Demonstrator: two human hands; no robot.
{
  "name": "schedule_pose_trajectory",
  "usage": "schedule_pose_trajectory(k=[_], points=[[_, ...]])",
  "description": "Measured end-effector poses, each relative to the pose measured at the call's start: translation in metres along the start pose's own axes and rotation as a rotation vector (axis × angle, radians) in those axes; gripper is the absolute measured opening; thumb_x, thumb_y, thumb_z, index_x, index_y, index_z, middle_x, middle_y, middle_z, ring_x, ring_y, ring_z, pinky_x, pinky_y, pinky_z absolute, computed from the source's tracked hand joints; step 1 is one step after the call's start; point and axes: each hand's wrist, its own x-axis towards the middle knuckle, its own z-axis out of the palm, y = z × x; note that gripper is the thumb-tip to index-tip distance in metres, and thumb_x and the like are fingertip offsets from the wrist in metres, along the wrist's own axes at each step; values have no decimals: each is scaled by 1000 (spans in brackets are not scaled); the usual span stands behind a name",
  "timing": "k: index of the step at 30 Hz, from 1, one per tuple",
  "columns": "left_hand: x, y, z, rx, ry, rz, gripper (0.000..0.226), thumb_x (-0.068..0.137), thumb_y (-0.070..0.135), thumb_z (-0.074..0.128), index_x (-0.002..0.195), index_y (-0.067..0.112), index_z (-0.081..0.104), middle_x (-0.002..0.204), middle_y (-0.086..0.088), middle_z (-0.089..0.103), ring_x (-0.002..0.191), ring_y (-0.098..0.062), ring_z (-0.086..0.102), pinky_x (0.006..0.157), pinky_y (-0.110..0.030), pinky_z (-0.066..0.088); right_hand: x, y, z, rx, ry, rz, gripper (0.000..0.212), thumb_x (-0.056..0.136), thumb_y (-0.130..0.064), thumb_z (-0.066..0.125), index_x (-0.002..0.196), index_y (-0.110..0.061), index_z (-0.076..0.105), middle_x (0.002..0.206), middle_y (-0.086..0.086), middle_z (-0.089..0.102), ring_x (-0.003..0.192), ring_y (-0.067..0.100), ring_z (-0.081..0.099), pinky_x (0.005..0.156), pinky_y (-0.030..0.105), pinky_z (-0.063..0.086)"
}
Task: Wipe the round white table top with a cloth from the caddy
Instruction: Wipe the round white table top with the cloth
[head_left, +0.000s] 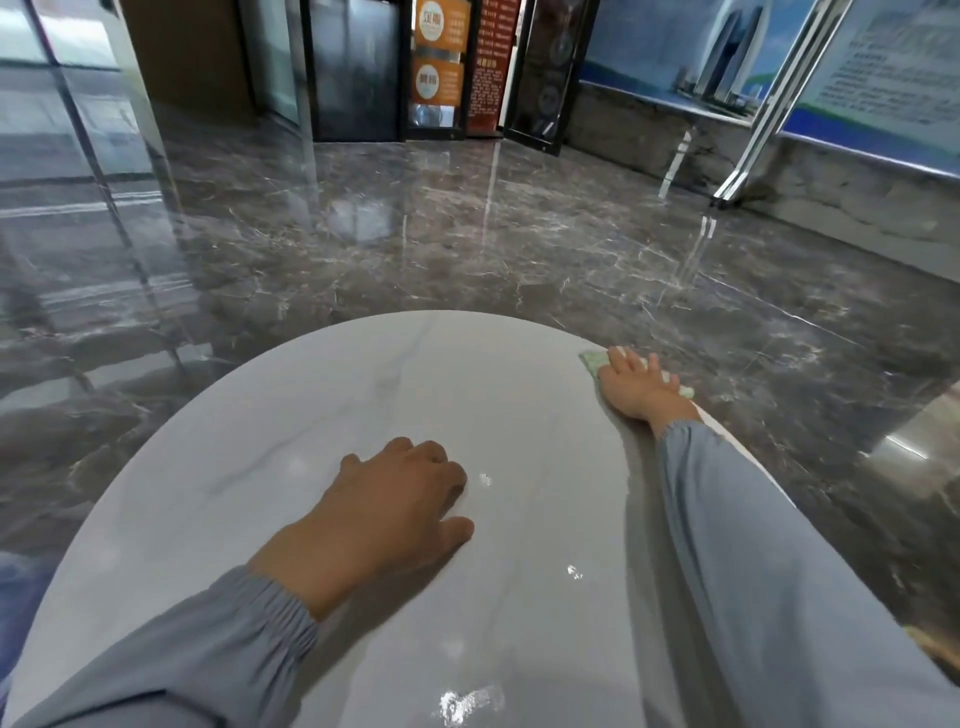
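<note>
Cloth (592, 359) under flat right hand (636, 382), table top (363, 395) far-right edge.

Unreadably blurred print on orange signs (439, 52), red panel (491, 62) and wall board (893, 57)

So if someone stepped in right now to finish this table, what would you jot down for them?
Right hand: fingers spread flat, pressing the pale green cloth onto the far right edge of the round white marbled table top.
Left hand: rests near the middle of the top, fingers loosely curled, holding nothing.
Caddy: not in view.
Done: the cloth is out and on the table. Shiny streaks near the front edge may be moisture; how much is wiped cannot be told.
Left: probably wipe from the right edge across the whole top.
</note>
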Motion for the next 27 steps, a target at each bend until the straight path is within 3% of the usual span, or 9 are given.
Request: schedule_pose_trajectory(k=[6,10,14,16,21,24,27], points=[[-5,-42,2,-12,88,-34,40,98,54,40,124,35,63,129,15,56,119,-14,50,96,-38,50,25,-166,15,-58,-67,-309,62,105,-44,15,165,-32,4,173,-8,-8,158,29,-12,124,57,-7],[-9,-57,11,55,176,1,52,91,54,28,119,37,68,123,15,63,111,-15,60,87,-39,53,-21,-290,46,-117,-113,-656,60,106,-46,17,164,-34,10,173,-6,-2,159,27,-9,124,57,-9],[-11,-57,17,33,236,27,43,91,56,35,104,34,70,112,13,66,102,-16,62,79,-40,54,-38,-321,55,-94,-112,-795,59,103,-46,22,162,-34,22,172,-3,16,158,24,7,124,55,0],[-10,-57,19,56,188,4,54,89,64,28,107,33,68,117,14,63,108,-13,58,86,-38,53,-24,-298,46,-50,-54,-726,61,103,-46,23,162,-32,25,171,-3,20,157,23,13,125,52,6],[-12,-60,19,19,164,-9,73,81,71,17,117,31,66,127,16,59,119,-9,53,94,-37,50,33,-185,16,22,54,-327,63,100,-47,20,159,-29,28,169,1,24,153,28,22,122,53,15],[-10,-62,18,-8,179,5,73,80,71,16,115,32,68,128,17,59,118,-9,54,93,-37,50,45,-105,3,17,110,-105,69,95,-54,16,157,-27,33,165,11,33,148,35,33,119,54,21],[-10,-65,20,-38,190,24,70,82,70,20,116,33,68,131,18,60,119,-10,54,94,-37,50,58,-34,0,48,84,63,78,92,-65,13,159,-28,30,166,13,29,151,37,29,120,57,19]])
